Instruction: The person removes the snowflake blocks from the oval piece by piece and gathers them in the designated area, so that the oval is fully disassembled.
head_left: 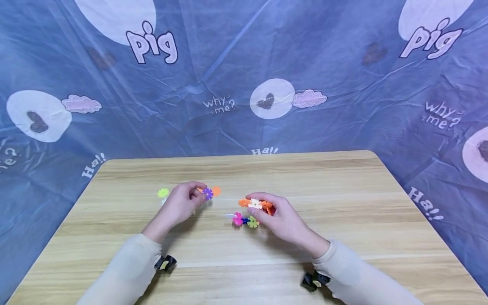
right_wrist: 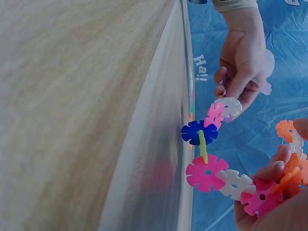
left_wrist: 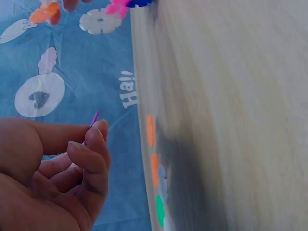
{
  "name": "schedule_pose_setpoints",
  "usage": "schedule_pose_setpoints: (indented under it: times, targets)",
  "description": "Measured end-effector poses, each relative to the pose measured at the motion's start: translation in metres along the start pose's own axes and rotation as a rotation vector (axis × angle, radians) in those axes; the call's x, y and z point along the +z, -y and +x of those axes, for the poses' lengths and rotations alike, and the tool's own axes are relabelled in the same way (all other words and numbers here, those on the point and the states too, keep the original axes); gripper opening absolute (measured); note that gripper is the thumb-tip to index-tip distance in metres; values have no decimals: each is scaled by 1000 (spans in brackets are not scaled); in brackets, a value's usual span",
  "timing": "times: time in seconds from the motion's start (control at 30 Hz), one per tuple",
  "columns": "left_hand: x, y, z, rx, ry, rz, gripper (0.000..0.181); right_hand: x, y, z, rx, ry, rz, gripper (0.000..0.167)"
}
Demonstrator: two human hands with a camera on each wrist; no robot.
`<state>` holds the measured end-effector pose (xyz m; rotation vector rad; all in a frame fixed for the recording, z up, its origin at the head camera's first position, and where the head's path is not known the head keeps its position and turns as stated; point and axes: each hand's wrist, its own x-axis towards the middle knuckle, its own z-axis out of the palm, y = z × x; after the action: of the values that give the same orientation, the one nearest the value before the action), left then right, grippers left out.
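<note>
In the head view my left hand (head_left: 183, 205) pinches a purple disc (head_left: 207, 194) between thumb and fingertips, above the table. My right hand (head_left: 281, 217) holds a chain of joined flower-shaped discs, with orange pieces and a white disc (head_left: 255, 204) at its fingers. Part of that chain hangs below the hand, with a pink disc (head_left: 238, 219), a dark blue one and a yellow-green disc (head_left: 253, 221). In the right wrist view the chain shows a blue disc (right_wrist: 199, 133), pink discs (right_wrist: 207, 173) and white ones. The purple disc appears edge-on in the left wrist view (left_wrist: 95, 118).
Beyond the left hand, an orange disc (head_left: 216, 191) and a yellow-green disc (head_left: 163, 192) lie on the wooden table (head_left: 305, 169). Orange and green discs (left_wrist: 160, 211) lie along the surface in the left wrist view. A blue printed cloth hangs behind the table.
</note>
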<state>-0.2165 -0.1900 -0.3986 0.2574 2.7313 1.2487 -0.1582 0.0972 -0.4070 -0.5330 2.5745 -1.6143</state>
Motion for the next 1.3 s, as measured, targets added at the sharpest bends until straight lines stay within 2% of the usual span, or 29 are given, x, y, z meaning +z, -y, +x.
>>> schedule_pose_setpoints:
  times: [0.17, 0.3, 0.6, 0.77, 1.1, 1.3]
  targets:
    - [3, 5, 7, -18, -1, 25, 25, -1, 1, 0, 4, 5, 7, 37]
    - [5, 7, 9, -42, 22, 26, 24, -1, 2, -1, 4, 6, 9, 36]
    - [10, 10, 13, -108, 87, -11, 19, -1, 1, -1, 1, 8, 30, 38]
    - [12, 11, 15, -144, 92, -10, 18, 0, 1, 0, 4, 5, 22, 36]
    - [13, 10, 17, -152, 115, 53, 16, 0, 0, -1, -7, 21, 69, 39]
    - [11, 9, 16, -145, 117, 92, 20, 0, -1, -1, -8, 22, 56, 39]
